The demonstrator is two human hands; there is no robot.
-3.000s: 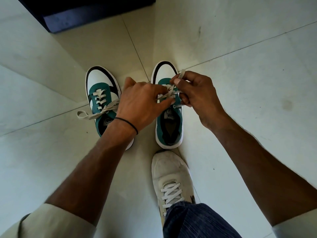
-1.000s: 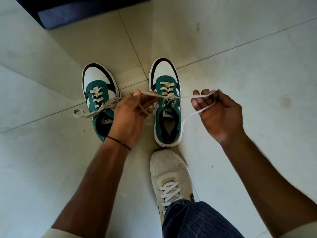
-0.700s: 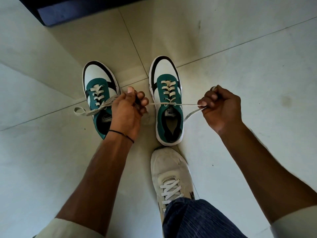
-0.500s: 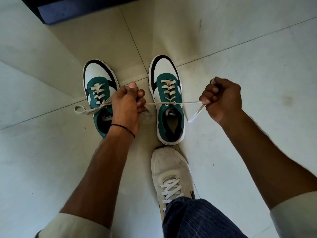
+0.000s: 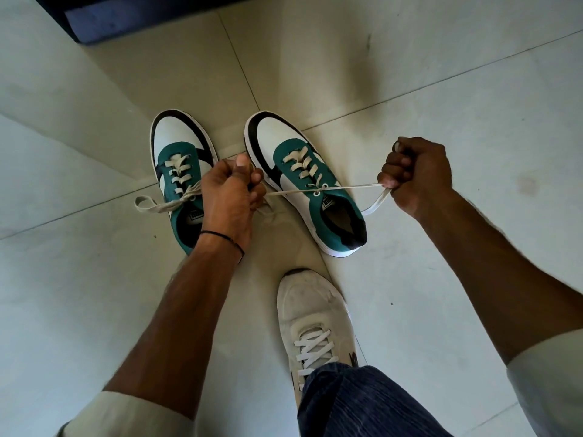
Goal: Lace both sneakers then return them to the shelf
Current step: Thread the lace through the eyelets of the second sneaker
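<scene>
Across the right-hand sneaker [image 5: 284, 137], lace [image 5: 350, 185] stretched taut, left grip [image 5: 232, 197] clenching one end, right grip [image 5: 416, 171] the other

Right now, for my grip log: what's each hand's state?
Left hand: closed, gripping one lace end of the right sneaker.
Right hand: closed, gripping the other lace end.

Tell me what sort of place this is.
Probably an indoor room or hallway of a home, not certain: large pale floor tiles, a dark furniture base at the far edge, and green-and-white sneakers standing on the floor.
</scene>
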